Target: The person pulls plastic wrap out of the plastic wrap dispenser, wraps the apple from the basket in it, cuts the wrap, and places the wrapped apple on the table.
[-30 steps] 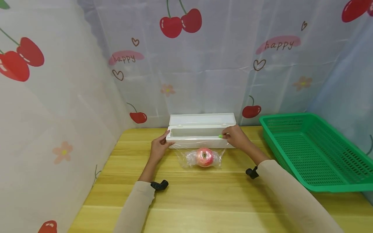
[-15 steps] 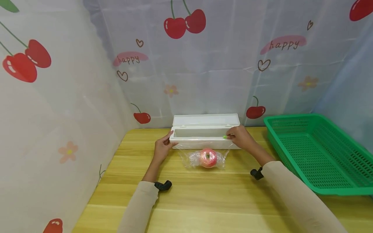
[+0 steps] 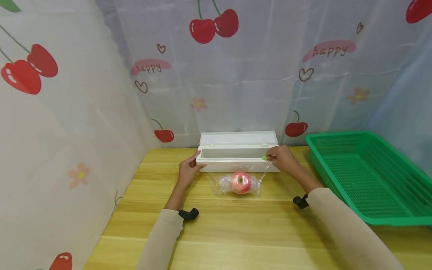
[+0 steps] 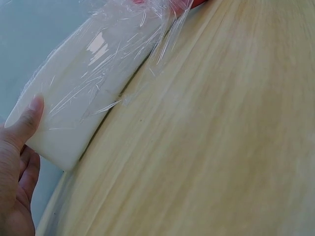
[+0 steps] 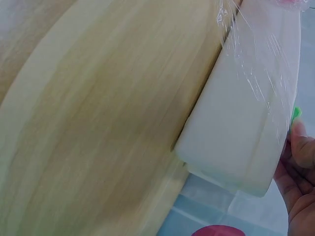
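My left hand (image 3: 188, 172) holds the left end of the white box (image 3: 237, 164). The thumb lies on the front wall of the box, over the clear film, and the other fingers are bent behind the end, so the hand is narrow, with the box between. My right hand (image 3: 282, 159) is at the right end of the same box. Its thumb and finger are close together and pinch the small green knob (image 3: 264, 158), which sits on the front rim. In the right wrist view the knob shows just above my thumb, but its lower part is hidden.

The box stands on the wooden table (image 3: 236, 236), long side toward me. Its lid (image 3: 237, 138) is raised at the back, and I see into the long hollow inside. From the front rim the clear film (image 3: 254, 186) hangs down and forward, with many shiny wrinkles. The red apple (image 3: 240, 182) is wrapped in this film, with film bunched at both its sides. It is in front of the box, near its middle, between my two forearms.

To the right, well apart from the apple, is the green basket (image 3: 395, 220). Behind the table hangs a pale cloth (image 3: 243, 101) with printed cherries, hearts and flowers.
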`<act>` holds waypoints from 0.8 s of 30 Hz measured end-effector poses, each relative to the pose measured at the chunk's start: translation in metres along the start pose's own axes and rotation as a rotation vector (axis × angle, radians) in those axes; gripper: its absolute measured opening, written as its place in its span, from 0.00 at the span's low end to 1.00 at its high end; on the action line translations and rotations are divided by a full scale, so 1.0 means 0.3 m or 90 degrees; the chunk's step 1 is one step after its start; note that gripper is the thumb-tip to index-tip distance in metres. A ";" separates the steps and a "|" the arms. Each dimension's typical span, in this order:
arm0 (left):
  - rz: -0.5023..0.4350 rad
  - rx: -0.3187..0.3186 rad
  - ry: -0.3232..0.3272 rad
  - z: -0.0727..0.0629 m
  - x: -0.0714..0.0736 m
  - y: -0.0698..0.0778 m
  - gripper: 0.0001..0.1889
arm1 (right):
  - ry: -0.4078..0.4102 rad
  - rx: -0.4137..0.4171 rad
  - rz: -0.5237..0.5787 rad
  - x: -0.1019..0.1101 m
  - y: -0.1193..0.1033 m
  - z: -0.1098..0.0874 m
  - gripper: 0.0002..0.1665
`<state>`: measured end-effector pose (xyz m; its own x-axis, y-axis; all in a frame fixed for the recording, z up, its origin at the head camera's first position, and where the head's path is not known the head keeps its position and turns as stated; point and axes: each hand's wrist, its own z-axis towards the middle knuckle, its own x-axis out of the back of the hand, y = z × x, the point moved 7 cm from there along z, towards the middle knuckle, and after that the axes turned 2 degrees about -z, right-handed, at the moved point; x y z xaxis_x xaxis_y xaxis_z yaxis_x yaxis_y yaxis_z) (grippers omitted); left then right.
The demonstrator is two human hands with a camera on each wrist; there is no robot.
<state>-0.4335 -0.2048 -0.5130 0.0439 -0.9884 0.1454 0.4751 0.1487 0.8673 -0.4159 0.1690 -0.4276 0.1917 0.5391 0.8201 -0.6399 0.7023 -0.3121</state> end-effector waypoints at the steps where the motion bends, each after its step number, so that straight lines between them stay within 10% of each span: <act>1: 0.003 0.001 0.003 0.002 0.003 0.002 0.31 | 0.002 -0.003 0.000 0.003 0.006 0.000 0.06; 13: 0.019 0.008 0.001 -0.011 0.011 0.006 0.31 | 0.056 0.014 -0.011 0.018 0.028 -0.048 0.08; 24: -0.015 -0.021 -0.027 -0.024 -0.010 0.125 0.31 | 0.122 0.015 -0.031 0.056 0.029 -0.089 0.07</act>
<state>-0.4094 -0.1964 -0.4842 -0.0051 -0.9892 0.1464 0.5042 0.1239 0.8546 -0.3984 0.1966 -0.4295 0.3595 0.5847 0.7272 -0.6434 0.7198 -0.2607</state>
